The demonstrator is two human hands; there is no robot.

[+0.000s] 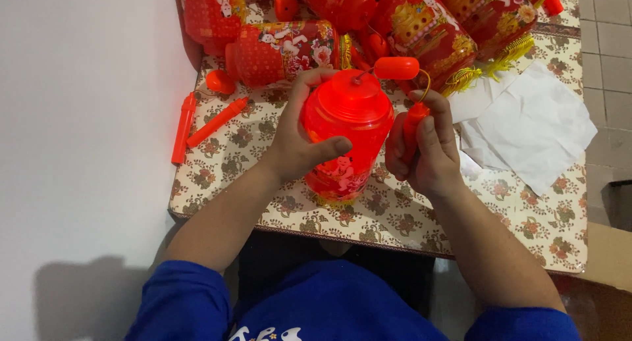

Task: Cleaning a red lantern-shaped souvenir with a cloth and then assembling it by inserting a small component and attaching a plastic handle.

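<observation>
Risk lies chiefly at the thin cord joining the red lantern (347, 137) to the orange handle stick (413, 127): the lantern is held above the near part of the desk (395, 216), and a pull between the two hands could, in my judgement, strain or snap that link. The left hand (296, 140) is wrapped around the lantern's side, thumb across the front and fingers curled behind near the lid, so the grip looks firm. The right hand (424, 150) is closed around the stick, whose lower end is hidden in the fist; a capsule-shaped orange piece (396, 68) sits above it beside the lid. If the left hand slackened, the smooth body could slip and drop to the desk. Finished lanterns (289, 48) with gold tassels (490, 64) crowd the far edge directly behind the hands, leaving little room to move forward without snagging a tassel. Two loose orange sticks (197, 120) lie to the left and a small orange cap (219, 81) rests near them, close to the desk's edge, where a sweep of the forearm might knock them off. White paper sheets (533, 127) lie to the right, well apart.
</observation>
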